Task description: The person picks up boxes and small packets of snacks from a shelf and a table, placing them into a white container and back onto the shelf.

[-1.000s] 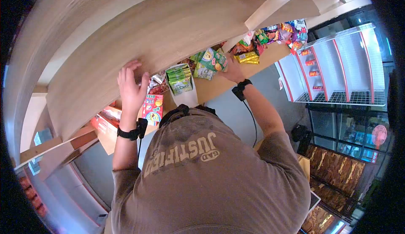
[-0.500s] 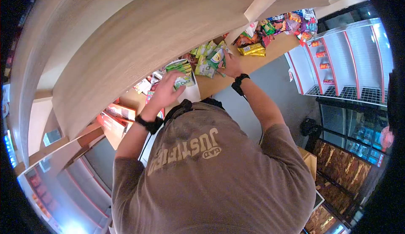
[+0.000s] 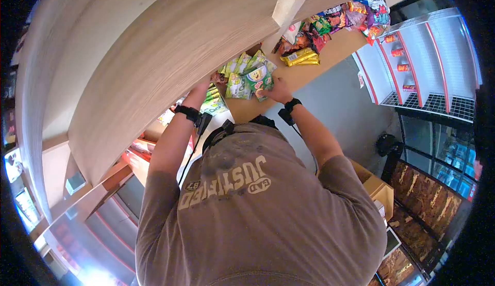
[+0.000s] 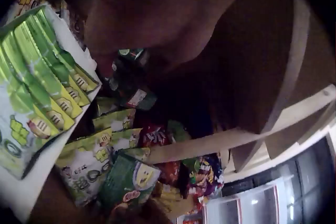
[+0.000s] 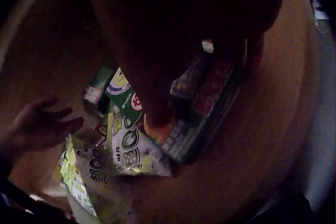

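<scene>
My right hand [image 3: 279, 91] grips a green box [image 3: 259, 76] with a yellow cartoon face, and its fingers span the box in the right wrist view. The box overlaps green-and-white snack bags [image 3: 238, 86] on the wooden shelf. My left hand [image 5: 39, 127] reaches in under the upper board, with fingers spread and nothing in them. From the head most of that hand is hidden by the board. In the left wrist view, a white carton [image 4: 63, 155] filled with green packets [image 4: 44, 71] stands beside it, and dark green packages [image 4: 134, 98] lie deeper in shadow.
The upper board [image 3: 154, 69] hangs low over the shelf, with a wooden upright [image 3: 289, 5] to the right. Past that lie yellow packs [image 3: 300, 57] and a heap of colourful bags [image 3: 350, 18]. Red boxes [image 3: 136, 152] stand at left, and a white rack [image 3: 412, 64] at right.
My left hand has moved right, past the carton and in under the upper board. My right hand still holds the green box, which has shifted slightly toward me.
</scene>
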Demonstrator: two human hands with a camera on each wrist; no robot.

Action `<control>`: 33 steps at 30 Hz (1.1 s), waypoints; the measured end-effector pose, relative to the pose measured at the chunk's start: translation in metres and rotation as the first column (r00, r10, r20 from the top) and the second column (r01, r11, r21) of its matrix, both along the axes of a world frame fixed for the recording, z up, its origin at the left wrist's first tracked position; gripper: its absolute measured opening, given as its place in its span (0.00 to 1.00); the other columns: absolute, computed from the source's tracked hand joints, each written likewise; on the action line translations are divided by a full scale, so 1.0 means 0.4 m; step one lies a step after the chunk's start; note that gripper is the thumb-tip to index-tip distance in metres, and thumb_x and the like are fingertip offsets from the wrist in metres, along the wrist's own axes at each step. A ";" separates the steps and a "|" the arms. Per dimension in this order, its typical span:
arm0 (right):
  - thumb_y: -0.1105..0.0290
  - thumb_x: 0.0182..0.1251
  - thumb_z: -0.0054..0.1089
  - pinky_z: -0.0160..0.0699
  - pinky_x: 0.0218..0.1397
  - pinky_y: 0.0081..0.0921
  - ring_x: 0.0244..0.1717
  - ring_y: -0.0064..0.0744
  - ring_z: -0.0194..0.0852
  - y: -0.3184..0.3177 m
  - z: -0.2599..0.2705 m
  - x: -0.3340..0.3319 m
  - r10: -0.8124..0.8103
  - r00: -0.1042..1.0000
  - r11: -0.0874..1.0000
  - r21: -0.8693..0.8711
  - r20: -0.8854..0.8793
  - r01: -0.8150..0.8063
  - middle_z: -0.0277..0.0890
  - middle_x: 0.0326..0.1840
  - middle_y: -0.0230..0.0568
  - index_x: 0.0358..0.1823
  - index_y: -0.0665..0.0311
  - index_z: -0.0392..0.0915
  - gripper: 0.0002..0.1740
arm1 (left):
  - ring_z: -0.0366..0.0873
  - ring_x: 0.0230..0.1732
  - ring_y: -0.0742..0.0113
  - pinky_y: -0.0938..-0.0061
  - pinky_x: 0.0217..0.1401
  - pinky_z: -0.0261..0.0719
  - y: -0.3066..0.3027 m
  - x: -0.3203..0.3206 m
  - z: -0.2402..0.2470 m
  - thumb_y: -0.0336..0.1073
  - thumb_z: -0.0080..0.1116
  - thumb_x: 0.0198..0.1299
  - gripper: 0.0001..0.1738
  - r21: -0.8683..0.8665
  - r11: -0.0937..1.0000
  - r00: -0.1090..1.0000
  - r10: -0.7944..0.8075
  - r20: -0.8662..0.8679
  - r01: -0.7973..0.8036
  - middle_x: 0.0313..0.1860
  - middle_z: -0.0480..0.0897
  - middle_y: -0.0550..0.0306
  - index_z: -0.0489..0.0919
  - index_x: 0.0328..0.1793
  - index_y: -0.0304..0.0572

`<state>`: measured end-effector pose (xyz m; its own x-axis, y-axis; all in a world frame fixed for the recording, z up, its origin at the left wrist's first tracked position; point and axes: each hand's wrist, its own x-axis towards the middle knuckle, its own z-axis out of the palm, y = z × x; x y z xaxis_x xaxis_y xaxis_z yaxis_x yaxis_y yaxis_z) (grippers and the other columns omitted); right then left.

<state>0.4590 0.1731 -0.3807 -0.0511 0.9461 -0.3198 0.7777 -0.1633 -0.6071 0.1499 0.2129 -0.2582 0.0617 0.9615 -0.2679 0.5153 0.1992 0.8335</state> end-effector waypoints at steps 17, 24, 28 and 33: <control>0.62 0.62 0.68 0.78 0.49 0.26 0.46 0.26 0.77 0.034 0.066 0.116 -0.182 0.746 0.932 -0.354 -0.641 -0.076 0.79 0.46 0.39 0.52 0.70 0.70 0.25 | 0.79 0.53 0.58 0.63 0.59 0.75 0.131 0.059 -0.039 0.46 0.59 0.62 0.22 -0.206 0.943 0.839 0.326 0.435 -0.260 0.48 0.82 0.49 0.77 0.54 0.37; 0.60 0.62 0.68 0.77 0.51 0.28 0.49 0.27 0.76 0.046 0.071 0.117 -0.217 0.695 0.919 -0.383 -0.686 -0.091 0.77 0.49 0.38 0.54 0.70 0.69 0.27 | 0.79 0.53 0.58 0.64 0.59 0.75 0.144 0.114 -0.037 0.45 0.59 0.62 0.21 -0.285 0.903 0.688 0.429 0.585 -0.321 0.48 0.82 0.50 0.78 0.54 0.37; 0.54 0.61 0.66 0.74 0.56 0.29 0.51 0.27 0.75 0.060 0.072 0.125 -0.239 0.694 0.904 -0.416 -0.679 -0.095 0.77 0.49 0.38 0.55 0.70 0.70 0.30 | 0.79 0.53 0.58 0.64 0.59 0.75 0.088 0.120 -0.030 0.45 0.58 0.62 0.21 -0.339 0.875 0.592 0.483 0.645 -0.345 0.48 0.82 0.50 0.78 0.54 0.37; 0.50 0.60 0.66 0.70 0.61 0.29 0.55 0.28 0.73 0.060 0.099 0.177 -0.339 0.638 0.873 -0.484 -0.691 -0.061 0.77 0.50 0.39 0.56 0.71 0.71 0.34 | 0.79 0.52 0.58 0.64 0.59 0.75 0.016 0.103 -0.043 0.44 0.58 0.62 0.20 -0.436 0.821 0.449 0.568 0.690 -0.369 0.48 0.83 0.51 0.78 0.54 0.38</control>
